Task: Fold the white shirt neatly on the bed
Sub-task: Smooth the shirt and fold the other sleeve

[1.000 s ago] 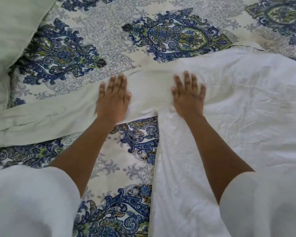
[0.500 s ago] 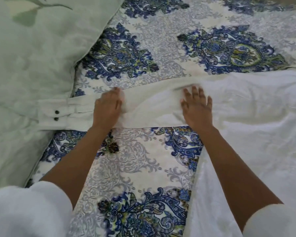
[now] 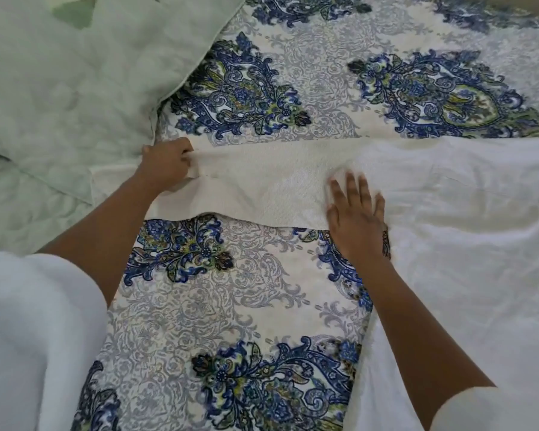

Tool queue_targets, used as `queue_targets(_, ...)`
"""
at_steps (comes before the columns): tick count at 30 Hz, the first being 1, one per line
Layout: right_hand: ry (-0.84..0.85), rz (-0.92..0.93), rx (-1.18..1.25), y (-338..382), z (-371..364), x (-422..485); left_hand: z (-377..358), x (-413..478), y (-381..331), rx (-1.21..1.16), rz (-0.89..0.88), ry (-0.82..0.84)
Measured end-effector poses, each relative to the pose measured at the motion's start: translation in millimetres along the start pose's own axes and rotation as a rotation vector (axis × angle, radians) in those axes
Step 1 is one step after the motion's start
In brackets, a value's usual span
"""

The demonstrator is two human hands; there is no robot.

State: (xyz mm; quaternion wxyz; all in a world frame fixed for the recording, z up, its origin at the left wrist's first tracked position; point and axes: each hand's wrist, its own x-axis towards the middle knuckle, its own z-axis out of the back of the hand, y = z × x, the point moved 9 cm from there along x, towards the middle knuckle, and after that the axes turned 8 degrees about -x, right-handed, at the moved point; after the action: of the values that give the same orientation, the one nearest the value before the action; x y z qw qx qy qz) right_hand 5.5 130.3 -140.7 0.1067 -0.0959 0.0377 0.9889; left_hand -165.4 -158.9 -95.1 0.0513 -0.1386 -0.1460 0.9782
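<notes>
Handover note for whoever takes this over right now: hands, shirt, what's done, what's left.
Left hand: grips the sleeve near its far end, beside the green quilt.
Right hand: flat, pressing the sleeve where it meets the shirt body.
White shirt: spread on the patterned bedspread, sleeve stretched out to the left.
Done: sleeve laid out straight.
Left: no fold visible yet; likely sleeve in first, then the body.
</notes>
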Motion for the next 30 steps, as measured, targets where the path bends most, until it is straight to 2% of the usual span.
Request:
queue_targets(3, 0.045, -0.033, 0.034, 0.7, -0.8, 2.1, -0.2, -13.8, -9.7, 0.130, 0.039, -0.139)
queue_targets(5, 0.055, -0.012, 0.056, 11.1, 1.8, 5.7, -8.9, -36.8, -51.5, 0.079, -0.111, -0.229)
queue_targets(7, 0.049, 0.059, 0.059, 31.4, 4.3, 8.9, -41.1, -63.7, -108.4, -0.067, -0.376, -0.142)
queue_targets(9, 0.063, 0.136, 0.012, 44.4, 0.6, 13.3, -87.4, -82.1, -139.7, -0.020, -0.509, 0.055)
queue_targets(11, 0.076, 0.133, -0.061, 31.2, -5.1, 20.1, -109.8, -75.0, -117.7, 0.114, -0.430, 0.105)
queue_targets(14, 0.090, -0.108, -0.094, -23.8, -4.2, 22.4, -94.1, -64.4, -52.4, 0.240, -0.214, 0.008)
queue_targets(16, 0.101, -0.217, -0.060, -33.9, 1.9, 22.6, -74.8, -68.0, -34.6, 0.204, -0.105, -0.033)
queue_targets(18, 0.054, -0.144, -0.029, 1.4, 9.6, 30.0, -70.2, -73.4, -59.6, 0.098, -0.181, -0.060)
queue_targets(20, 0.041, 0.056, -0.013, 53.6, 7.7, 31.9, -94.9, -86.2, -97.0, 0.102, -0.383, 0.035)
queue_targets(21, 0.048, 0.147, -0.020, 73.2, 3.4, 29.4, -106.0, -90.9, -101.6, 0.105, -0.424, 0.076)
queue_targets(26, 0.111, 0.234, 0.042, 75.2, -1.3, 28.3, -98.6, -86.5, -50.8, 0.130, -0.225, 0.017)
queue_targets(28, 0.118, 0.200, 0.191, 65.8, 13.3, 29.8, -87.5, -88.5, -59.9, 0.100, -0.164, 0.014)
queue_targets(30, 0.021, 0.103, 0.256, 40.7, 31.5, 33.4, -75.4, -87.7, -99.4, 0.045, -0.202, -0.038)
